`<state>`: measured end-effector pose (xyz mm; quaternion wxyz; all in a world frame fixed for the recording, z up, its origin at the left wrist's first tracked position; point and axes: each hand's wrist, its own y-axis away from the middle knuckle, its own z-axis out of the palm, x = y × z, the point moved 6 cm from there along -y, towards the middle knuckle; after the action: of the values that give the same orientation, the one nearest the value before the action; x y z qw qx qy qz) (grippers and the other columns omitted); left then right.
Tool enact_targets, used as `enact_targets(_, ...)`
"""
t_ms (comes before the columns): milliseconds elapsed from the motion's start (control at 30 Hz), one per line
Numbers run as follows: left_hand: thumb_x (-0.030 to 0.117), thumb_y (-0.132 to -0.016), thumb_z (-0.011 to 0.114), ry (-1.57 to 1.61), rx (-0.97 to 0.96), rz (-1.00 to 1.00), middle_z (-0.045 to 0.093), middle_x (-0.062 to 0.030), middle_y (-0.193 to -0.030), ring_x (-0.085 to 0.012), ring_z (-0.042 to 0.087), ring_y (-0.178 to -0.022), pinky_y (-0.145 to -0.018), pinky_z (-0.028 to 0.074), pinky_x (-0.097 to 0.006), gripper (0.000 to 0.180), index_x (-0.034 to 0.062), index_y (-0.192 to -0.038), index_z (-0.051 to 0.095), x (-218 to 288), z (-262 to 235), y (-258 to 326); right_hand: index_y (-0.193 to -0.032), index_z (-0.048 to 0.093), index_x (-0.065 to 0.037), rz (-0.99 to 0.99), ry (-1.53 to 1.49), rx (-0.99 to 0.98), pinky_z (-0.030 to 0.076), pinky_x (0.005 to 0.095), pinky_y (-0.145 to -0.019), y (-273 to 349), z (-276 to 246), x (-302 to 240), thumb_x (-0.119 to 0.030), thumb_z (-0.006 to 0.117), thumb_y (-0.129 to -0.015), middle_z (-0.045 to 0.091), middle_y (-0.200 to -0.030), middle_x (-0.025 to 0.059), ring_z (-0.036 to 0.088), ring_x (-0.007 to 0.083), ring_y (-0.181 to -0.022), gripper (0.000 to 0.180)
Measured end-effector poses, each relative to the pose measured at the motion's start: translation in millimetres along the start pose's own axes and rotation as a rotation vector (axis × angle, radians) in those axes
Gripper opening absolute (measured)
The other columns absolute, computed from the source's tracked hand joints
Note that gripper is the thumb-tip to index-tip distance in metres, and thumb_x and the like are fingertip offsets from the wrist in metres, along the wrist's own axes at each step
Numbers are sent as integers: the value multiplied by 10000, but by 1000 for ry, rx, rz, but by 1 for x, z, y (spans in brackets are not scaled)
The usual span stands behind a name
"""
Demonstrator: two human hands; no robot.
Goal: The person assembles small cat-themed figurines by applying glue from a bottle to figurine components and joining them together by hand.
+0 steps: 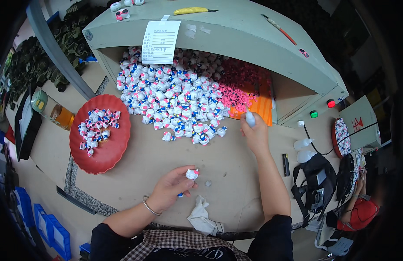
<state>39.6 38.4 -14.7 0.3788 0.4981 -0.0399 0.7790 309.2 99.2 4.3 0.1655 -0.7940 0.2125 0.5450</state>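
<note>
My left hand [167,190] is closed on a small white toy figure [192,174] with a pink part, held above the table's near middle. A blue bit [180,195] shows under that hand; whether it is held too is hard to tell. In my right hand [257,135] is a small white squeeze bottle [250,119], its end pointing up by the fingers. That hand is at the near edge of a heap of small pink parts [237,99] on an orange sheet [263,108]. Left of them lies a large heap of white, blue and pink figures [166,98].
A red scalloped bowl [99,167] with several figures stands left, beside a jar of amber liquid [62,116]. A grey-green box housing [249,26] arches over the heaps. A cloth [203,219] lies near me; white bottles [305,155] and a black bag [321,182] sit right.
</note>
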Motion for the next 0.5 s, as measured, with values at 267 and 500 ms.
enact_targets(267,51,-807,541,39,40,4,553,-80,-1080,-124,568,-806,-572,471,-213,366,94,-1164,473,3,-3,2,-859,564,3,-657,623,9,462,306,-573,-5,23,-13,-60,584,-750,575,-800,112,571,238,-676,127)
enact_targets(500,89,-833,526,12,-25,0,533,-34,-1017,-131,551,-871,-621,452,-236,376,72,-1197,435,6,0,-1,-854,560,-11,173,-216,-214,430,211,-455,39,15,-11,-87,569,-788,536,-658,26,516,72,-524,100)
